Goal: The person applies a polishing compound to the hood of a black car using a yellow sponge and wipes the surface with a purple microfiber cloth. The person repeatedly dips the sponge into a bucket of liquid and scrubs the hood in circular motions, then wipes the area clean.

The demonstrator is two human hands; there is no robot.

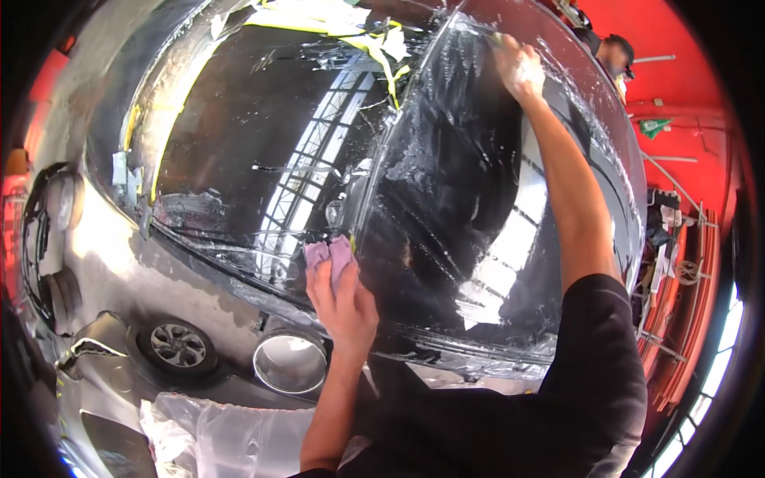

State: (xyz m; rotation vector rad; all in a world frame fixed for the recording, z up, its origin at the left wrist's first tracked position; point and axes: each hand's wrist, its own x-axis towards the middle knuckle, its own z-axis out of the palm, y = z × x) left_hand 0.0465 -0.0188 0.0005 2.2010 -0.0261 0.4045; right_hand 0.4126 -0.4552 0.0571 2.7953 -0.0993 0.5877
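Observation:
My left hand (pixel 343 311) grips a folded purple cloth (pixel 331 259) over the near edge of a glossy black car panel (pixel 450 191). A sliver of yellow-green shows beside the cloth. Farther off and to the right, my right hand (pixel 519 70) presses on the panel, its back smeared with white suds. Something small and greenish-yellow (pixel 499 38) shows at those fingertips, mostly hidden under them. Wet white streaks cover much of the panel, and a seam (pixel 382 163) runs across it between my hands.
Yellow masking tape (pixel 179 111) and torn paper border the panel's left and far sides. Below left are a wheel (pixel 177 349), a round metal-rimmed piece (pixel 290 362) and clear plastic sheeting (pixel 247 438). Another person (pixel 615 54) stands at the far right, by a red wall (pixel 685 48).

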